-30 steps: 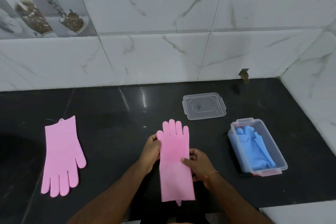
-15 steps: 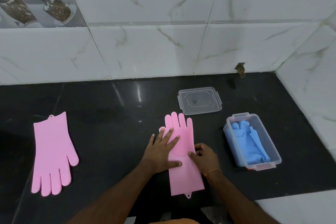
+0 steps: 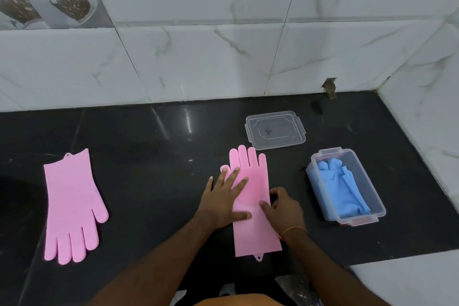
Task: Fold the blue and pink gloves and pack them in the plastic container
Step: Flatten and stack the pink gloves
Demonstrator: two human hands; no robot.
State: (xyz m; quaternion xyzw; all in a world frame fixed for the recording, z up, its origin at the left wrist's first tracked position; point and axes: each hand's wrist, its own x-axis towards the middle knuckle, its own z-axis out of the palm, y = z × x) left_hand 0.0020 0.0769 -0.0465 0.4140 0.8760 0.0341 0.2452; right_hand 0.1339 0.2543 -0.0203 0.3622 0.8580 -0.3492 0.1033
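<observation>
The flat pink silicone glove [image 3: 250, 196] is pinned unfolded on the black worktop [image 3: 149, 181], left of the clear plastic container [image 3: 372, 211] where the folded blue gloves [image 3: 340, 191] are already packed. It is pressed by the left hand [image 3: 223, 200], fingers [image 3: 238, 185] spread flat; its right edge is lightly pinched by the right hand [image 3: 283, 208]. A second pink glove [image 3: 72, 206], far left, is untouched.

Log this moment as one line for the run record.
step: folding pink glove | left hand: flat on it | right hand: at its right edge | blue gloves: in container | second pink glove: untouched
</observation>
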